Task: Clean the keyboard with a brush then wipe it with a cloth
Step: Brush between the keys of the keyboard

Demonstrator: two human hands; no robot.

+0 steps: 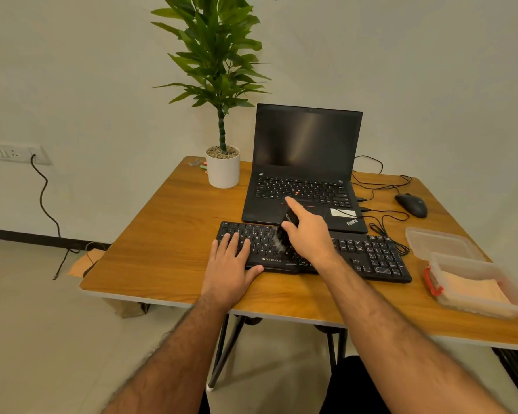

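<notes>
A black keyboard (371, 255) lies across the wooden table (168, 234) in front of me. My left hand (229, 264) rests flat on the keyboard's left end, fingers straight over the keys. My right hand (307, 231) grips a small black brush (284, 234) above the keyboard's middle, index finger stretched along its top. The brush's pale bristles touch the keys. An orange cloth (473, 291) lies folded in a clear plastic box (488, 270) at the right edge of the table.
An open black laptop (305, 162) stands right behind the keyboard. A potted plant (223, 168) is at the back left, a black mouse (411, 204) and loose cables (383, 225) at the back right. The box's clear lid (440, 242) lies beside it.
</notes>
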